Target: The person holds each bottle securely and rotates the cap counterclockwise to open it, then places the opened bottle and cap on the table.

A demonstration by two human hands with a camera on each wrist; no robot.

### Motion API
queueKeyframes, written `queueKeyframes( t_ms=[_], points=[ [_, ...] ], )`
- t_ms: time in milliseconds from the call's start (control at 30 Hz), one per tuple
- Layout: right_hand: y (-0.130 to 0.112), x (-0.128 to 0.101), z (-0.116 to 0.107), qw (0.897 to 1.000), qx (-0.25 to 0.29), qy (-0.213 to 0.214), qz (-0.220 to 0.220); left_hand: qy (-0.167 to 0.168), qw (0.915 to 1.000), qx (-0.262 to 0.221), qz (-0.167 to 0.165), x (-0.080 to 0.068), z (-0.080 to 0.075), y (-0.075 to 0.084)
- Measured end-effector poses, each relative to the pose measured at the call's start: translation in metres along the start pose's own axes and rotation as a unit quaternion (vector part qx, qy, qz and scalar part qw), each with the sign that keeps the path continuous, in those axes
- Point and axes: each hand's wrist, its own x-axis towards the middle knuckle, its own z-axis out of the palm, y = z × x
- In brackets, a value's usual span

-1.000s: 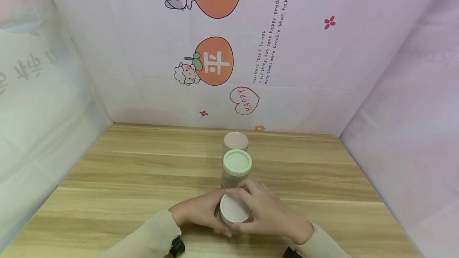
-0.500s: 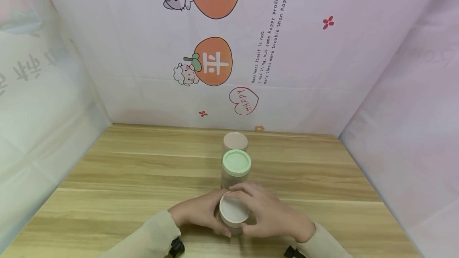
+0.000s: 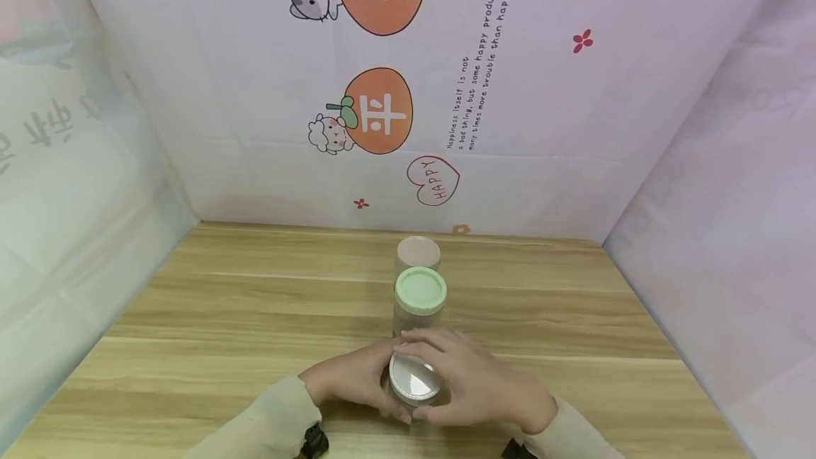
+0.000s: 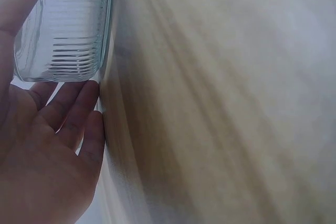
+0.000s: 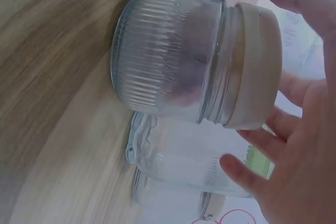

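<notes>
From the head view, most of the near jar (image 3: 414,392) is hidden behind both hands; only its round lid (image 3: 414,377) shows between the fingers. Both forearms are cut off by the bottom edge. The left wrist view is heavily blurred over the table (image 4: 220,108), and the jar there is cropped at the top, so its lid cannot be seen. In the right wrist view the farther jars are smeared behind the near one; their outlines are hard to separate.

Left hand (image 3: 357,377): fingers curled against the left side of the near jar, holding the glass body. In the left wrist view the palm lies open-looking below the ribbed base, with the thumb along the side of the glass.

Right hand (image 3: 472,377): fingers curved round the lid from the right and over its far edge, gripping it. In the right wrist view the fingertips (image 5: 239,169) sit at the lid's rim, thumb on the opposite side.

The near jar stands on the wooden table at the front centre, just before the green-lidded jar (image 3: 420,299), with the pink-lidded jar (image 3: 418,255) behind that, all in one line.

Materials: clear glass, horizontally ribbed on the lower body, smooth at the shoulder. Near lid is pale cream, matte, a flat disc with a deep straight skirt. Table shows light wood grain in long bands. Walls are a printed, creased sheet (image 3: 446,91).
</notes>
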Motion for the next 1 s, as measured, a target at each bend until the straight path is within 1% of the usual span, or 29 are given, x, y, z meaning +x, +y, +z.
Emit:
queueKeyframes(
  t_ms=[200, 300, 433, 600, 767, 1000],
  points=[
    [-0.0025, 0.0039, 0.0032, 0.999, -0.037, 0.022, 0.028, 0.0, 0.9999, 0.013, -0.002, 0.0, -0.0003, -0.001],
    [-0.0016, 0.0055, 0.0049, 0.997, -0.062, 0.036, 0.03, 0.006, 0.9995, 0.031, 0.001, -0.0004, -0.0004, -0.0011],
    [-0.0004, 0.0065, 0.0066, 0.995, -0.084, 0.046, 0.034, 0.01, 0.9992, 0.039, -0.003, -0.0015, -0.0005, -0.0008],
    [-0.0009, 0.0064, 0.0066, 0.994, -0.1, 0.038, 0.035, 0.011, 0.9992, 0.038, -0.001, -0.0021, -0.0006, -0.0004],
    [-0.0013, 0.0067, 0.005, 0.994, -0.103, 0.02, 0.04, 0.011, 0.999, 0.044, -0.001, -0.0016, -0.0016, 0.0009],
    [-0.0015, 0.006, 0.0011, 0.996, -0.067, 0.011, 0.052, 0.003, 0.9997, 0.021, -0.014, -0.0013, -0.0021, -0.0008]
  ],
)
